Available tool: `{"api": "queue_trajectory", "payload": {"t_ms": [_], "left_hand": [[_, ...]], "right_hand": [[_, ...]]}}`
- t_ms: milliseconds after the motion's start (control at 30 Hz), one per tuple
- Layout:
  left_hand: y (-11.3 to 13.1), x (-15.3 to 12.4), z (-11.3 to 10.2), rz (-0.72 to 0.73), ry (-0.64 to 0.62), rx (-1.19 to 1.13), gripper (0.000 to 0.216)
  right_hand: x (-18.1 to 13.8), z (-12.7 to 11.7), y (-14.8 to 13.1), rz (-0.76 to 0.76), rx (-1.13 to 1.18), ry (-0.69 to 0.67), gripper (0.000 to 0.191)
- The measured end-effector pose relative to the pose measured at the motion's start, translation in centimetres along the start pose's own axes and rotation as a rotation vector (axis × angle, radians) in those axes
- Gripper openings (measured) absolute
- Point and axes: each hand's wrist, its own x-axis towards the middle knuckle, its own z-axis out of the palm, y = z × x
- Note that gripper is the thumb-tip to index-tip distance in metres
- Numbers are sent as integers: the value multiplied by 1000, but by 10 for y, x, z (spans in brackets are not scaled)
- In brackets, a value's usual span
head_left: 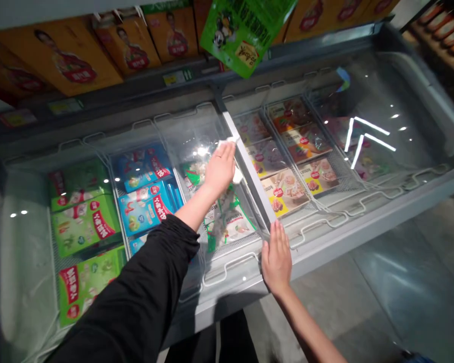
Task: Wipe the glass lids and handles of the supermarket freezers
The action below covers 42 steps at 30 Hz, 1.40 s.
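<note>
My left hand (220, 169), at the end of a black sleeve, presses a white wipe (237, 175) against the sliding glass lid (181, 132) of a chest freezer. The wipe shows past the fingertips and beside the palm, close to the pale lid frame (245, 164). Its exact material cannot be made out. My right hand (278, 257) lies with fingers stretched out at the lower end of that frame, on the freezer's front rim (321, 259). Nothing shows in it. Beneath the glass under my left hand are green-and-white packets (236, 224).
Wire baskets hold green bags (85, 227), blue bags (144, 206) and boxed frozen food (285, 190). Orange cartons (60, 55) line the shelf behind, where a green bag (245, 35) hangs over the freezer. Bottles (450, 38) stand at the far right. Grey floor (401, 282) lies in front.
</note>
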Motion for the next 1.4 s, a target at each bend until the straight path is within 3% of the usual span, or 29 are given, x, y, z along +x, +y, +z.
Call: {"api": "queue_trajectory", "payload": {"t_ms": [100, 167, 233, 300, 367, 467, 533, 600, 700, 867, 967, 1100, 1233, 1300, 1400], "left_hand": [[26, -53, 15, 310, -50, -36, 56], [29, -90, 21, 445, -34, -41, 54], [17, -114, 21, 526, 0, -26, 51], [-10, -117, 14, 540, 24, -2, 50], [-47, -100, 2, 467, 32, 24, 51], [-105, -55, -19, 195, 52, 53, 55], [-132, -27, -28, -5, 91, 58, 57], [-143, -12, -30, -130, 126, 48, 59], [-129, -12, -23, -29, 110, 23, 60], [-78, -42, -3, 473, 23, 31, 54], [-73, -47, -1, 547, 14, 33, 53], [-120, -25, -21, 352, 35, 50, 53], [-202, -6, -56, -103, 28, 102, 44], [-232, -4, -69, -287, 10, 125, 40], [-232, -1, -71, -337, 34, 138, 40]], "right_hand": [[13, 2, -8, 34, 14, 32, 72], [42, 4, -17, 23, 52, 60, 70], [87, 8, -30, -16, 82, 83, 68], [141, 15, -43, -56, 90, 85, 67], [194, 25, -56, -78, 73, 66, 65], [248, 46, -71, -33, 28, 32, 64], [263, 59, -78, 46, 11, 50, 64], [264, 66, -81, 83, 6, 73, 63], [258, 67, -83, 63, -16, 68, 64], [256, 59, -88, 62, -65, 52, 66], [255, 58, -89, 55, -71, 39, 68], [251, 56, -91, 43, -81, 35, 68], [247, 53, -97, -28, -112, 13, 66], [246, 53, -101, -110, -96, 4, 66], [246, 54, -102, -186, -18, 34, 69]]}}
